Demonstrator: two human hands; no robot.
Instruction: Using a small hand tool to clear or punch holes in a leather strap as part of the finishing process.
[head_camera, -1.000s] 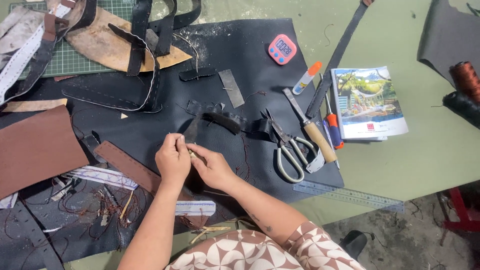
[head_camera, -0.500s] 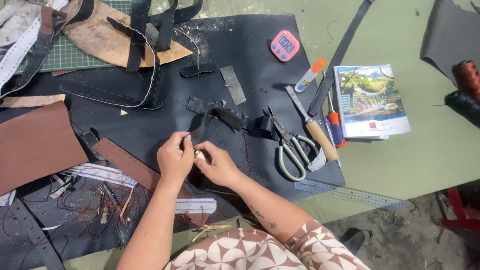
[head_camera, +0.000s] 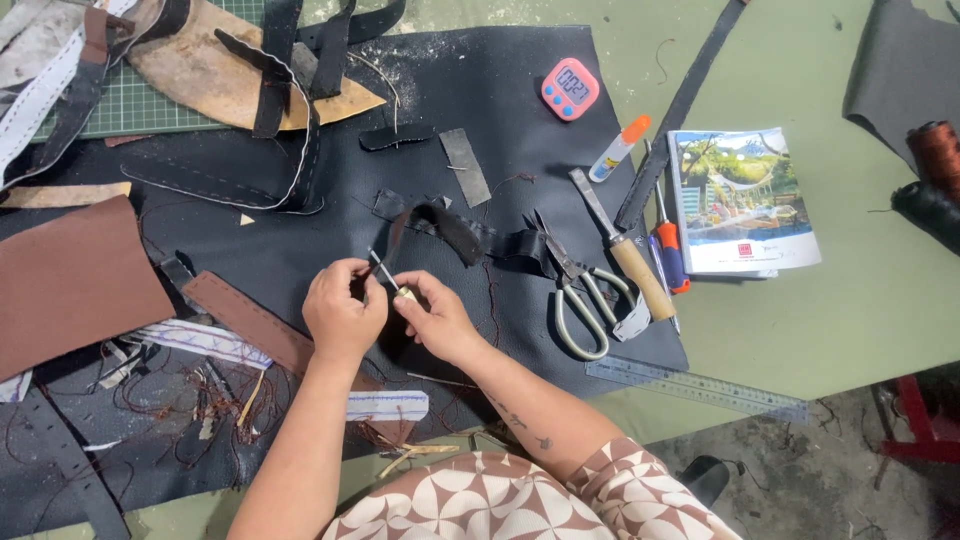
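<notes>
My left hand (head_camera: 340, 312) and my right hand (head_camera: 437, 318) meet over a large black leather sheet (head_camera: 500, 110). The left fingers pinch a thin metal tool (head_camera: 379, 266) that sticks up between the hands. My right thumb and forefinger pinch a small brass-coloured piece (head_camera: 405, 294) at the end of a black leather strap (head_camera: 450, 228). The strap arches up from my hands and runs right towards the scissors (head_camera: 578, 300). Reddish-brown thread (head_camera: 492, 290) trails over the sheet beside my right hand.
Right of my hands lie a wooden-handled tool (head_camera: 625, 255), a screwdriver (head_camera: 668, 250), a glue pen (head_camera: 620, 148), a booklet (head_camera: 740, 200), a pink timer (head_camera: 570, 88) and a steel ruler (head_camera: 700, 388). Brown leather pieces (head_camera: 70, 280), straps and thread scraps lie left. A green cutting mat (head_camera: 130, 105) is at the back.
The black strap has been raised into an arch above my hands. The thin metal tool now shows between my fingers. Both hands stayed in about the same place.
</notes>
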